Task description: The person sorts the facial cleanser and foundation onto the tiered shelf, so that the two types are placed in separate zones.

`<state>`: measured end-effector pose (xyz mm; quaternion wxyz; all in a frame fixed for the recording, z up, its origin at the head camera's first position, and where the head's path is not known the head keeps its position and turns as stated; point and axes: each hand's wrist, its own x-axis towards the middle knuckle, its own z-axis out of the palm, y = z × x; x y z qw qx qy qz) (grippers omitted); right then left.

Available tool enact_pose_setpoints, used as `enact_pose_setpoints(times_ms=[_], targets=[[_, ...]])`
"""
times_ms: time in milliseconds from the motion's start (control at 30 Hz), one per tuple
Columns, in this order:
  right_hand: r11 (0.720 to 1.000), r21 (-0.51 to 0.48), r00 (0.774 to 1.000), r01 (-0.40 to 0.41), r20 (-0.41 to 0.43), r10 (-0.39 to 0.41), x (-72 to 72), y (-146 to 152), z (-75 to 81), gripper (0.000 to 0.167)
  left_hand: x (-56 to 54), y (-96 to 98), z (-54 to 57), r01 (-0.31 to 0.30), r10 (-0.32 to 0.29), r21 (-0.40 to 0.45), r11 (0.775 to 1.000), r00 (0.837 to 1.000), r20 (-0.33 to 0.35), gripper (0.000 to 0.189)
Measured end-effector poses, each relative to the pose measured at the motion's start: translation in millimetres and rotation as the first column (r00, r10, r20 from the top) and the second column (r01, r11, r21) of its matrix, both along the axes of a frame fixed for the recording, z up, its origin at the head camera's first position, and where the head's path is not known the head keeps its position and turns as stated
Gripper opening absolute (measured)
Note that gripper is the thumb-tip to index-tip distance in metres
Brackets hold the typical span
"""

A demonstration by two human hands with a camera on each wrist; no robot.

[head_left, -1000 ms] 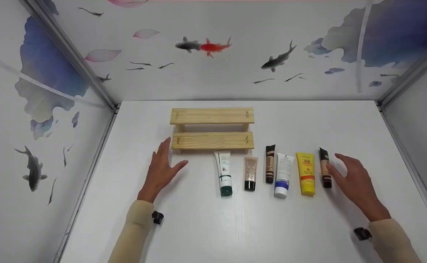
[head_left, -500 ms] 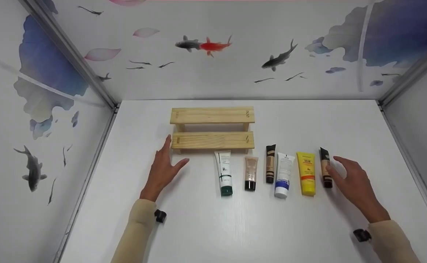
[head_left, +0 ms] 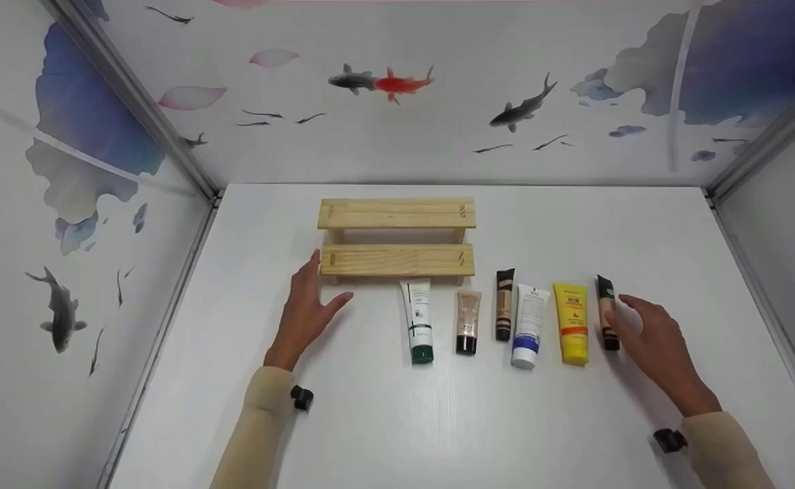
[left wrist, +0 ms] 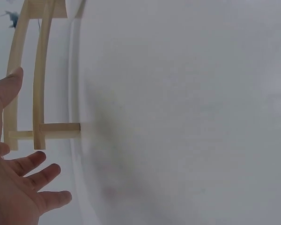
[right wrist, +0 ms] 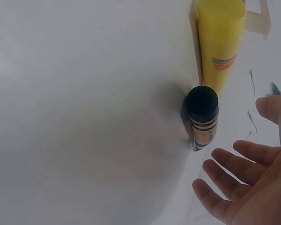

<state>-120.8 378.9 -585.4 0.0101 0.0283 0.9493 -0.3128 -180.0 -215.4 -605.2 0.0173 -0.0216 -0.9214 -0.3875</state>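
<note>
My left hand [head_left: 304, 314] is spread beside the left end of a two-step wooden rack [head_left: 397, 261], its fingertips right at the lower step and nothing in its grasp. In the left wrist view the rack [left wrist: 39, 84] stands past the parted fingers. My right hand [head_left: 657, 339] hovers beside a beige tube with black ends [head_left: 606, 309], thumb overlapping its right side in the head view. Seen from the right wrist, the fingers are apart and relaxed, and the dark-capped tube [right wrist: 203, 110] lies on the table in front of them.
Left of that tube lie a yellow tube [head_left: 572, 319], a white tube with a blue band [head_left: 529, 322], a second black-and-beige tube [head_left: 504, 305], a small beige tube [head_left: 467, 319] and a white tube with a green cap [head_left: 419, 319]. Printed walls enclose the white table [head_left: 438, 421].
My left hand has shifted slightly right and up toward the rack. The right hand has drifted a little left and down by the tube. The tubes and rack stay put.
</note>
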Motion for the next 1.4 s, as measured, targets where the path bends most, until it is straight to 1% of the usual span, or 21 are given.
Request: enact_pose_setpoints(times_ms=[133, 233, 300, 400, 533, 633, 833, 1000, 1100, 1267, 1400], targets=[[1.0, -0.021, 1.0, 0.013, -0.016, -0.013, -0.3, -0.3, -3.2, 0.068, -1.0, 0.1, -2.3, -0.001, 0.001, 0.019, 1.0, 1.0, -0.005, 0.105], [0.997, -0.078, 0.999, 0.03, -0.011, -0.031, -0.4, -0.5, -4.7, 0.069, -1.9, 0.3, -4.6, -0.005, 0.005, 0.033, 0.999, 1.0, -0.002, 0.103], [0.991, -0.121, 0.999, 0.049, 0.013, -0.047, -0.9, -0.7, -4.8, 0.07, -2.2, 1.4, -5.8, -0.015, 0.014, 0.039, 0.999, 1.0, 0.007, 0.103], [0.985, -0.148, 0.995, 0.087, 0.066, -0.078, -2.2, -1.1, -4.3, 0.074, -2.8, 3.8, -6.5, -0.024, 0.023, 0.059, 0.998, 1.0, 0.012, 0.102], [0.983, -0.134, 0.989, 0.128, 0.096, -0.116, -3.5, -1.2, -7.2, 0.075, -7.6, 8.6, -7.7, -0.024, 0.023, 0.095, 0.995, 1.0, 0.01, 0.103], [0.981, -0.129, 0.986, 0.144, 0.1, -0.132, -3.5, -2.2, -9.6, 0.074, -11.4, 11.6, -9.2, -0.019, 0.019, 0.118, 0.993, 1.0, 0.007, 0.103], [0.978, -0.149, 0.987, 0.148, 0.083, -0.137, -3.2, -4.7, -11.1, 0.071, -15.4, 12.5, -11.7, -0.03, 0.03, 0.178, 0.984, 1.0, 0.005, 0.103], [0.979, -0.131, 0.986, 0.153, 0.083, -0.143, -5.4, -5.6, -13.6, 0.072, -18.5, 12.2, -13.5, -0.051, 0.047, 0.223, 0.973, 0.999, 0.027, 0.103], [0.981, -0.127, 0.987, 0.149, 0.084, -0.139, -7.7, -6.6, -16.8, 0.073, -20.2, 11.8, -15.2, -0.061, 0.054, 0.233, 0.971, 0.998, 0.035, 0.103], [0.983, -0.125, 0.988, 0.137, 0.094, -0.126, -9.6, -7.0, -22.2, 0.076, -21.5, 9.9, -21.0, -0.081, 0.072, 0.236, 0.968, 0.996, 0.048, 0.105], [0.981, -0.119, 0.984, 0.153, 0.106, -0.141, -10.1, -4.4, -24.3, 0.078, -25.8, 9.0, -28.3, -0.086, 0.079, 0.249, 0.965, 0.996, 0.038, 0.105]])
